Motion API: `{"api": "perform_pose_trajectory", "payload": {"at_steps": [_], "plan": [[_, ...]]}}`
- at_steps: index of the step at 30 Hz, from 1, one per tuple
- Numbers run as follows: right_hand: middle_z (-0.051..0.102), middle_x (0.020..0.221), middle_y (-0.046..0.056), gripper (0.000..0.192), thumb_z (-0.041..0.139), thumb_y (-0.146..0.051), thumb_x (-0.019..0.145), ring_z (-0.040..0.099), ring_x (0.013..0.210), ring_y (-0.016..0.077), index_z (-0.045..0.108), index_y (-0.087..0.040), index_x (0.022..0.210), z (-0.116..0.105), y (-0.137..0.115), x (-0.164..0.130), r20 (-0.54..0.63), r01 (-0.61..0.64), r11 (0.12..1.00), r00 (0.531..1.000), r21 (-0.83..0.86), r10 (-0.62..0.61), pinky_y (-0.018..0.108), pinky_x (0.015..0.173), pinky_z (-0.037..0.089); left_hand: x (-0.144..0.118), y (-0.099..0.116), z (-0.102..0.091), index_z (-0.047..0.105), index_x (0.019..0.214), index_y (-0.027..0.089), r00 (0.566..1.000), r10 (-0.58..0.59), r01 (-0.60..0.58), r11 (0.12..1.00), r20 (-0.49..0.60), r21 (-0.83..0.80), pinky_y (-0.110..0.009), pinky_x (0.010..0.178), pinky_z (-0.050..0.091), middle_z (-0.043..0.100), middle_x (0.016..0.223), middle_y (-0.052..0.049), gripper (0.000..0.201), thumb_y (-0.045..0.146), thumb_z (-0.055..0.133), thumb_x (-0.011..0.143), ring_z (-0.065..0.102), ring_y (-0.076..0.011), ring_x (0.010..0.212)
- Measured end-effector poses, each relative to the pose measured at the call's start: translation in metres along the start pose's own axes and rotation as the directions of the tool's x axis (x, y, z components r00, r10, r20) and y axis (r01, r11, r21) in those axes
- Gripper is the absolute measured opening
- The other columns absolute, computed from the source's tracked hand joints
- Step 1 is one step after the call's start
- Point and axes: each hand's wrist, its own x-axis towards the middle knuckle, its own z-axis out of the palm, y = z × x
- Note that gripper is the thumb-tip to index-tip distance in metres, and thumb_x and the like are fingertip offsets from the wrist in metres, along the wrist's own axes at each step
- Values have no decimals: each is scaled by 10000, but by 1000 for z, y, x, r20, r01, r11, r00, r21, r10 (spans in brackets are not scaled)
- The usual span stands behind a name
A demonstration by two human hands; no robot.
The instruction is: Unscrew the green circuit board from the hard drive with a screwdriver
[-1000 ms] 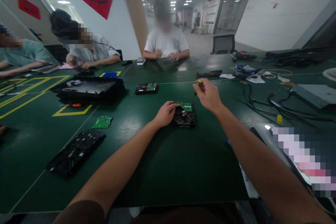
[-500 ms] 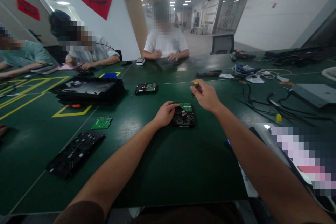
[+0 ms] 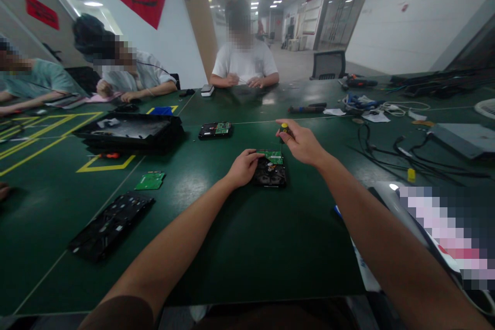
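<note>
A hard drive (image 3: 270, 174) lies flat on the green table, its green circuit board (image 3: 275, 157) facing up at the far end. My left hand (image 3: 243, 167) grips the drive's left side, fingers resting over the top near the board. In my right hand (image 3: 304, 143) is a small screwdriver (image 3: 285, 128) with a yellow-and-black handle, held upright. Its thin shaft points down at the board's far right corner; whether the tip sits in a screw is too small to tell.
Leftward lie a loose green circuit board (image 3: 150, 180), a black drive casing (image 3: 112, 224) and stacked black trays (image 3: 129, 131). Another hard drive (image 3: 215, 130) is farther back. Black cables (image 3: 402, 149) and a grey metal box (image 3: 464, 139) occupy the right. A person (image 3: 244, 62) sits opposite.
My right hand has shifted slightly left and down with the screwdriver, which now stands over the board's corner. My left hand and the hard drive have stayed in place.
</note>
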Motion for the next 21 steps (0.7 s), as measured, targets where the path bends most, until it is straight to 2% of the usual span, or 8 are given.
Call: {"api": "perform_pose_trajectory", "payload": {"at_steps": [8, 13, 17, 21], "plan": [[732, 1109, 91, 376, 510, -353, 1011, 680, 966, 287, 568, -272, 1374, 0, -2, 1, 21, 26, 999, 999, -25, -26, 445, 892, 502, 0, 0, -1, 712, 1301, 225, 1000, -11, 11, 1000, 4, -11, -435, 1155, 468, 596, 1392, -100, 388, 166, 464, 1009, 584, -243, 1311], [715, 1020, 90, 457, 578, -415, 974, 665, 834, 276, 486, -265, 1396, 3, -1, -2, -124, -54, 993, 991, -101, 42, 419, 790, 493, 0, -1, 0, 713, 1301, 229, 1000, -8, 9, 1000, 5, -10, -432, 1161, 462, 600, 1383, -96, 388, 175, 458, 1013, 581, -240, 1312], [700, 1083, 129, 429, 593, -463, 960, 669, 896, 313, 510, -232, 1312, 8, 4, -5, -288, -110, 975, 956, -195, 50, 442, 792, 491, 1, -1, 1, 716, 1297, 217, 1000, -12, 12, 1000, 3, -5, -424, 1166, 458, 597, 1383, -102, 392, 172, 451, 1012, 577, -241, 1314], [681, 1184, 149, 401, 545, -412, 977, 667, 949, 311, 506, -231, 1333, 11, 10, -6, -290, -71, 973, 957, -218, 5, 480, 864, 504, 0, 1, 2, 710, 1298, 222, 1000, -14, 14, 1000, -5, 16, -447, 1164, 459, 574, 1396, -105, 396, 158, 455, 1001, 565, -251, 1317]]}}
